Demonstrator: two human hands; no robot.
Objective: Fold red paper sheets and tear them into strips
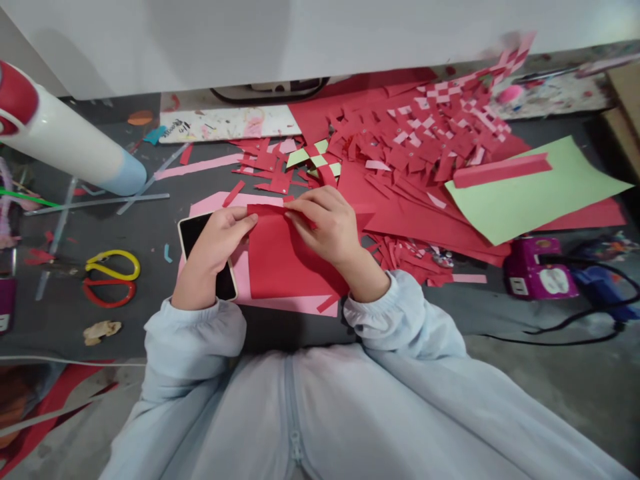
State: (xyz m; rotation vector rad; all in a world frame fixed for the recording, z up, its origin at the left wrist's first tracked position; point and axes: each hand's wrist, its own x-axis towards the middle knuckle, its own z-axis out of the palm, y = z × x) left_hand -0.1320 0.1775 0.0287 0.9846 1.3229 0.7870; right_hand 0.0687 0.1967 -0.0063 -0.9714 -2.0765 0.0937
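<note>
A sheet of red paper (pixel 290 267) lies in front of me, over pink paper (pixel 290 305). My left hand (pixel 214 243) is closed on the sheet's upper left corner, thumb on top. With thumb and fingers pinched, my right hand (pixel 327 223) grips the upper edge near its middle. A narrow band along that edge looks turned up, though my fingers hide part of it. Under my left hand is a phone (pixel 227 283) with a dark screen. Small red strips (pixel 327 303) rest on the pink paper.
Scissors (pixel 111 280) with yellow and red handles lie at left, near clear sticks (pixel 100 203) and a white bottle (pixel 75 133). Beyond my hands are woven red-and-pink paper pieces (pixel 415 127). Green paper (pixel 530 200), a purple box (pixel 540 270) and a black cable (pixel 575 327) are at right.
</note>
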